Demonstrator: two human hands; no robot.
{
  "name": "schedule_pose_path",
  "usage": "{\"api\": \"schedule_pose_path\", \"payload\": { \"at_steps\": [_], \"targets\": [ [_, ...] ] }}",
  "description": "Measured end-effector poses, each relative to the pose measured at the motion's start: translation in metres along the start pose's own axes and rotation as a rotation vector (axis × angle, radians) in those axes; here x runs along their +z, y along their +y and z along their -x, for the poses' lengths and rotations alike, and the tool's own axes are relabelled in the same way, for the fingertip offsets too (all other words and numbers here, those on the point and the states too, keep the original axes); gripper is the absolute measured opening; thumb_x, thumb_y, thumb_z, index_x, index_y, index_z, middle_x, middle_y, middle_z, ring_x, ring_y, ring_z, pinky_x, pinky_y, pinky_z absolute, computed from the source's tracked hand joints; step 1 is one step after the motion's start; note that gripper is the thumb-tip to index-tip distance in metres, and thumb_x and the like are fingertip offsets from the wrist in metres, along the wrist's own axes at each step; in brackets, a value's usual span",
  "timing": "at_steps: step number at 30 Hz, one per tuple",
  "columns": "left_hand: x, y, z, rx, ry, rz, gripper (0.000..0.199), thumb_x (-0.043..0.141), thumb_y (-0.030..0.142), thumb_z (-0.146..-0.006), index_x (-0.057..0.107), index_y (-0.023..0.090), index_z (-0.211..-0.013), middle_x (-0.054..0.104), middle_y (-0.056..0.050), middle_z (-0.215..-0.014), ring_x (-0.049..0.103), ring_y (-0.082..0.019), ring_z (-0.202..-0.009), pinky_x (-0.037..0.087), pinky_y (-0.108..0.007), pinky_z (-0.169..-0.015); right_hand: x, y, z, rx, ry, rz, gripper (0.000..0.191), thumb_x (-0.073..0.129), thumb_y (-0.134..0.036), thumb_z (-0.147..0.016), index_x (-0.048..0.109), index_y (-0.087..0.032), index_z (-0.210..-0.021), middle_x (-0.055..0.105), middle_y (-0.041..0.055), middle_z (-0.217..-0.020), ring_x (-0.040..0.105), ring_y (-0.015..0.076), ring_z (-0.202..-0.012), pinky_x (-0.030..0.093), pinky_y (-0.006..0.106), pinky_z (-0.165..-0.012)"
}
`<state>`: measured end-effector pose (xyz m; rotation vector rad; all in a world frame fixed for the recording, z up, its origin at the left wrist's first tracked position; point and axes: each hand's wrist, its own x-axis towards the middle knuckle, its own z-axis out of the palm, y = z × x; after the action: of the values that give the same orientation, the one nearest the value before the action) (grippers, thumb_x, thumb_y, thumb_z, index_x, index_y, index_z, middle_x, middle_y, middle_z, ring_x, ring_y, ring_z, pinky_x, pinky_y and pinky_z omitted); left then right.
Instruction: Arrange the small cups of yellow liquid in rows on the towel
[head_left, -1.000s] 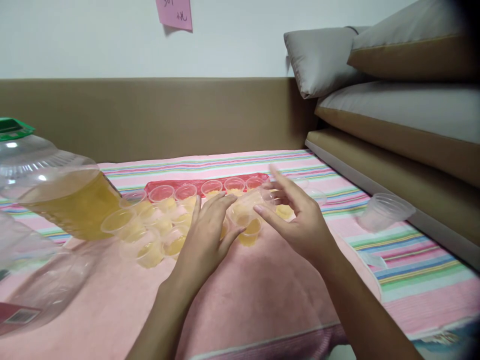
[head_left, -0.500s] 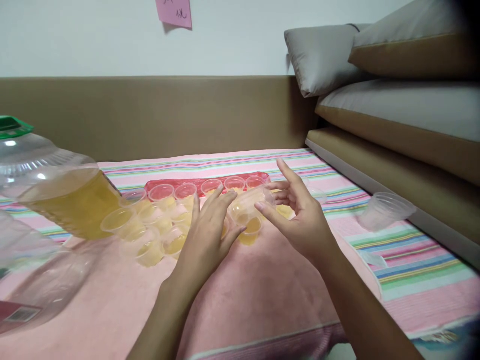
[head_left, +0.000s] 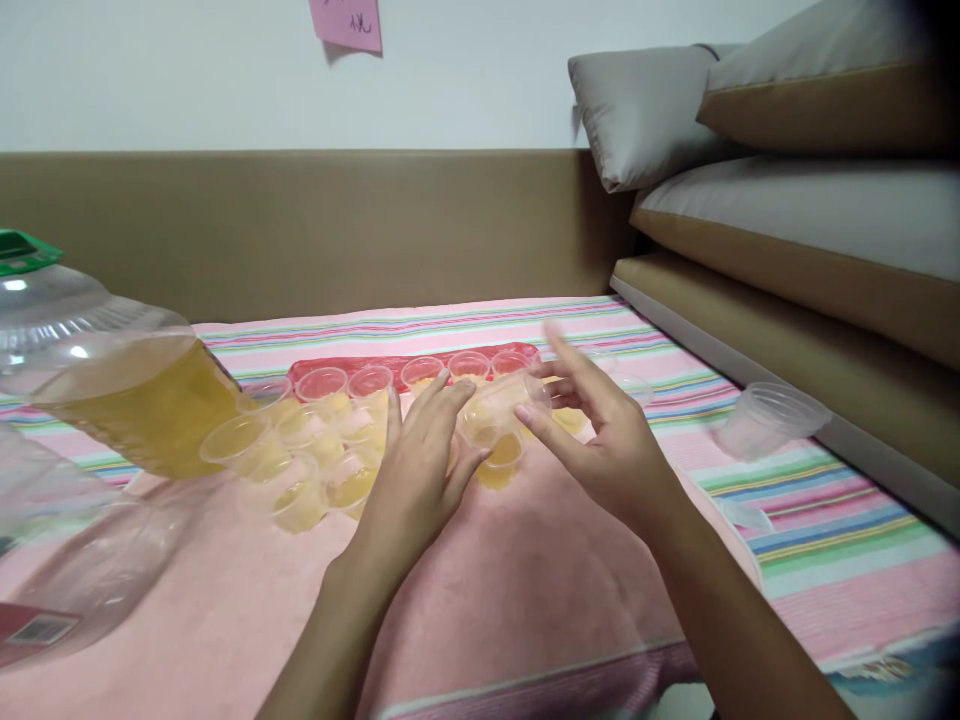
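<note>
A clear plastic cup (head_left: 501,402) lies tilted almost on its side between my hands, above a cup of yellow liquid (head_left: 501,450). The thumb and fingers of my right hand (head_left: 596,425) are around its rim, with the index finger raised and blurred. My left hand (head_left: 420,450) has its fingers stretched out and thumb apart, fingertips close to the cup's other end; whether they press on it I cannot tell. Several clear cups of yellow liquid (head_left: 300,505) stand in rows behind and left of my left hand.
A large clear jug with yellow liquid (head_left: 150,410) and a green top leans at left, near a clear bottle (head_left: 112,570). Behind the cups lies a red package (head_left: 420,362). Stacked clear cups (head_left: 772,420) lie at right, beside piled cushions (head_left: 795,220). Pink cloth (head_left: 525,600) covers the surface.
The index finger of my right hand is moving and now blurred. My left hand, the tilted cup and the other cups stay almost where they were.
</note>
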<state>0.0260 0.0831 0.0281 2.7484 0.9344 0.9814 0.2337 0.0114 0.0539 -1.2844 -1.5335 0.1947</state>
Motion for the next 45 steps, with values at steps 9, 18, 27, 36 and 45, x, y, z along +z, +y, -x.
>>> {"api": "schedule_pose_path", "payload": {
  "at_steps": [9,18,27,36,45],
  "targets": [
    [0.0008,0.003,-0.0004,-0.043,0.019,0.035,0.061,0.07,0.033,-0.1,0.039,0.027,-0.152,0.052,-0.013,-0.162,0.034,-0.035,-0.16,0.014,-0.075,-0.129,0.002,0.0046,0.0026,0.033,0.002,-0.055,0.072,0.071,-0.032,-0.1,0.041,-0.041,-0.164,0.065,0.0031,-0.134,0.064,0.0236,-0.111,0.055,0.048,-0.105],
    [-0.0012,-0.0018,-0.0013,0.005,0.045,0.008,0.049,0.064,0.032,-0.104,0.043,0.027,-0.148,0.059,-0.012,-0.155,0.041,-0.034,-0.157,0.012,-0.074,-0.13,0.002,0.0023,0.0029,-0.013,-0.005,-0.077,0.062,0.071,-0.03,-0.099,0.051,-0.036,-0.157,0.066,0.0037,-0.124,0.065,0.0223,-0.109,0.057,0.043,-0.102],
    [0.0007,0.0015,-0.0019,0.032,0.05,0.005,0.053,0.063,0.029,-0.104,0.038,0.026,-0.152,0.061,-0.014,-0.153,0.045,-0.034,-0.154,0.011,-0.075,-0.129,-0.0003,0.0022,0.0044,-0.007,0.0,-0.025,0.057,0.071,-0.031,-0.099,0.056,-0.037,-0.154,0.066,0.0034,-0.125,0.065,0.022,-0.105,0.058,0.044,-0.098],
    [0.0009,-0.0005,-0.0008,0.04,0.072,-0.03,0.061,0.067,0.029,-0.103,0.035,0.025,-0.155,0.06,-0.015,-0.155,0.049,-0.034,-0.151,0.014,-0.076,-0.129,0.0032,0.001,0.0049,0.062,0.039,-0.065,0.098,0.073,-0.036,-0.097,0.012,-0.037,-0.173,0.068,0.0056,-0.127,0.066,0.0252,-0.11,0.059,0.046,-0.101],
    [-0.0035,0.007,-0.0004,0.054,0.1,-0.081,0.051,0.06,0.03,-0.106,0.039,0.024,-0.153,0.063,-0.013,-0.152,0.051,-0.033,-0.15,0.016,-0.073,-0.13,0.0039,-0.0025,0.0046,0.091,0.037,-0.114,0.104,0.075,-0.04,-0.098,0.003,-0.04,-0.173,0.068,0.0053,-0.131,0.064,0.0266,-0.122,0.056,0.048,-0.107]
  ]
}}
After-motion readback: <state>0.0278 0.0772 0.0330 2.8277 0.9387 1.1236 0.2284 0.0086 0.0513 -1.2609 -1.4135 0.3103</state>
